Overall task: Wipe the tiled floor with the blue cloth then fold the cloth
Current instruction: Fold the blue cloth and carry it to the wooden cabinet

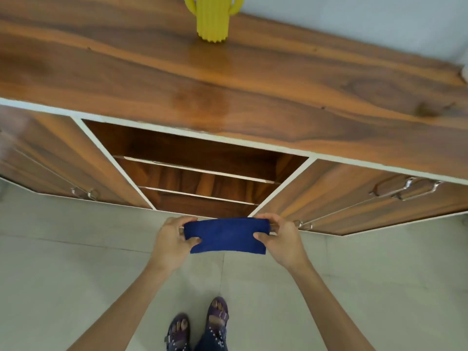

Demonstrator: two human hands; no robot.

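The blue cloth is folded into a small flat rectangle and held in the air at waist height, above the pale tiled floor. My left hand pinches its left edge between thumb and fingers. My right hand pinches its right edge the same way. The cloth is stretched level between both hands, in front of the cabinet's open shelves.
A long wooden cabinet runs across the view, with open shelves in the middle and handled doors on each side. A yellow cactus ornament stands on its top. My sandalled feet stand on the tiles below.
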